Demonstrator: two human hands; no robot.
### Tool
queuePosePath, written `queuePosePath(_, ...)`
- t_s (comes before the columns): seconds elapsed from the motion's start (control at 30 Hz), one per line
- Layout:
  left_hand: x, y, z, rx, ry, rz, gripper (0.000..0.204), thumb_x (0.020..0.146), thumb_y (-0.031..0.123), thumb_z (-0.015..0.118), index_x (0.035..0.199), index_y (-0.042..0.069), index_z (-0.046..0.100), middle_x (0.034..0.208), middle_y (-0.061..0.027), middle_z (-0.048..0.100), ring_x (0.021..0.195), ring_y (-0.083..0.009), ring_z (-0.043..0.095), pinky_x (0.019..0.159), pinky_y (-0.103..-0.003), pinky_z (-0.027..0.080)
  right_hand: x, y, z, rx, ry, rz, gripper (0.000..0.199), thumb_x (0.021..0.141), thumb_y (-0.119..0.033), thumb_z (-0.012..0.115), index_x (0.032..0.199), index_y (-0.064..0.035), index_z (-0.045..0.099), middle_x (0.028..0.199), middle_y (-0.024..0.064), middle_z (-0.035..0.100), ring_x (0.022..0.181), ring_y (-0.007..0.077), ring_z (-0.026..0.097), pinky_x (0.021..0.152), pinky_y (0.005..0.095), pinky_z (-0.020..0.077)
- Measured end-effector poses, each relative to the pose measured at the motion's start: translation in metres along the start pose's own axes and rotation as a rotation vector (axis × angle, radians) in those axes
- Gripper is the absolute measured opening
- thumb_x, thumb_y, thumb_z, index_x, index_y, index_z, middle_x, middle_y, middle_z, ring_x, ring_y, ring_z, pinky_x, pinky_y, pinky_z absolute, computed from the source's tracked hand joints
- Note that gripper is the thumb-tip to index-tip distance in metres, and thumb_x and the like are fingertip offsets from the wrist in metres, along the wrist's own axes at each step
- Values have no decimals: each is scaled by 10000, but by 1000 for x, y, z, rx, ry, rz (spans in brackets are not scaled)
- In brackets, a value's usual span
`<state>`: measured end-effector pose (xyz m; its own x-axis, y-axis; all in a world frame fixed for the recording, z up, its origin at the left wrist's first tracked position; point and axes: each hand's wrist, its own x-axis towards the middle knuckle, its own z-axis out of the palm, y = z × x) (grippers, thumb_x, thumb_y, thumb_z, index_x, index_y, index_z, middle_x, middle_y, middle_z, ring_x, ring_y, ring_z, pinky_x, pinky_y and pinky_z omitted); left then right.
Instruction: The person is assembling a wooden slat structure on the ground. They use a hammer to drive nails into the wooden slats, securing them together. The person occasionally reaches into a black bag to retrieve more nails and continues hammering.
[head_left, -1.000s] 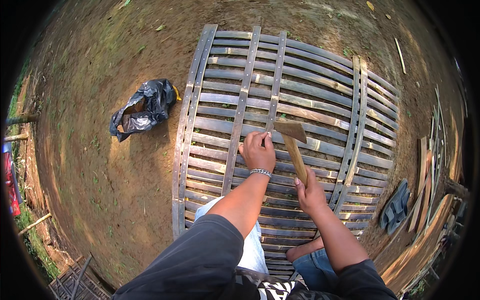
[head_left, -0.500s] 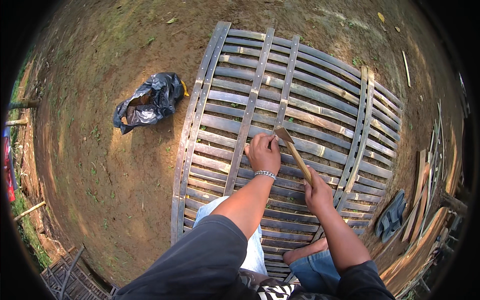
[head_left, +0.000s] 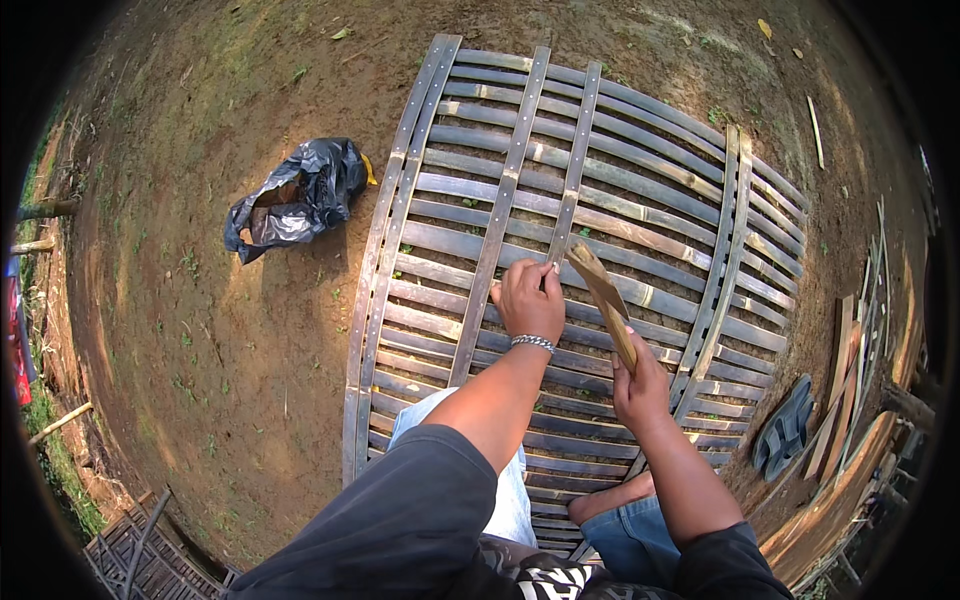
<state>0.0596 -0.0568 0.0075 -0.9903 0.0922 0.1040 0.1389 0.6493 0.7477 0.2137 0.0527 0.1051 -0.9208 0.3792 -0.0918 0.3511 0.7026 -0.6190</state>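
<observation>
My right hand (head_left: 641, 385) is wrapped round the wooden handle of a hammer (head_left: 606, 300), whose far end is lifted over the slats, its head blurred and partly turned from view. Just left of it, my left hand (head_left: 530, 298) is closed in a pinch at the near end of a dark crosswise strip (head_left: 577, 170) studded with a row of nail heads. What the fingertips hold is too small to make out. Both hands are over a slatted bamboo panel (head_left: 450, 238) lying on the ground, and I sit or crouch at its near side.
A black plastic bag (head_left: 318, 185), its mouth gaping, lies on the bare earth to the left. Dark sandals (head_left: 783, 428) and several wooden strips (head_left: 838, 370) are at the right. A bamboo rack (head_left: 150, 560) shows at the lower left.
The hammer's head has risen away from my left fingertips and swung slightly right, with my right hand turning. My left hand stays at the strip.
</observation>
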Motion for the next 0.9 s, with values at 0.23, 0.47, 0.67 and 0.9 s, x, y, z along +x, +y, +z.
queuePosePath(0.23,-1,-2,0,-8,-18,-20,89,847,160,746,914,117,706,1029,-36,676,1012,-245,638,915,-428,380,5,-2,-6,-46,-92,153,494,952,-87,642,1426,-146,514,1119,194,704,965,421,694,784,473,570)
queuePosePath(0.47,-2,0,2,13,-4,-2,87,855,155,749,924,122,708,1036,-30,679,1017,-241,634,932,-430,379,-1,5,-2,-98,-119,140,501,963,-95,631,1441,-177,506,1100,225,696,952,438,694,788,477,562)
queuePosePath(0.67,-3,-4,4,12,-20,3,139,864,166,747,988,116,708,1089,-34,667,1061,-245,617,972,-443,364,0,-9,-16,94,-75,300,485,981,-147,620,1447,-167,487,1118,224,701,995,452,685,825,503,546)
queuePosePath(0.9,-12,16,-14,306,30,-160,456,989,256,582,1402,75,516,1593,-149,339,1482,-331,292,1181,-561,156,1,14,-41,150,-170,383,481,984,-151,619,1446,-162,486,1137,235,696,1048,454,671,860,492,541)
